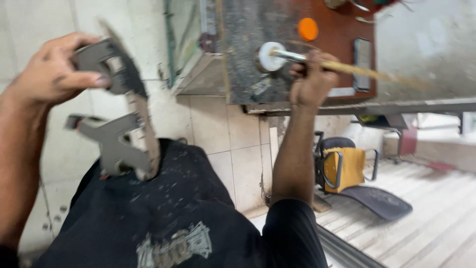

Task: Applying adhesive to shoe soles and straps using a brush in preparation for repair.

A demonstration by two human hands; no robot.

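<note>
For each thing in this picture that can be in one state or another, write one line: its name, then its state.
left hand: raised, gripping the grey cut-out panel
grey cut-out panel: held up, tilted, blurred
right hand: closed round the long tool
long tool: held level, near end against the white disc
white disc: on the bench edge
phone: lying flat, screen dark
yellow-backed chair: unoccupied

The stick point(357, 68) blurs rightward; right hand point(310, 82) hides its handle.

Matt grey metal bracket point(116, 119) with rough sawn edge, shiny steel handle point(289, 55), glossy wall tiles point(223, 134)
</note>
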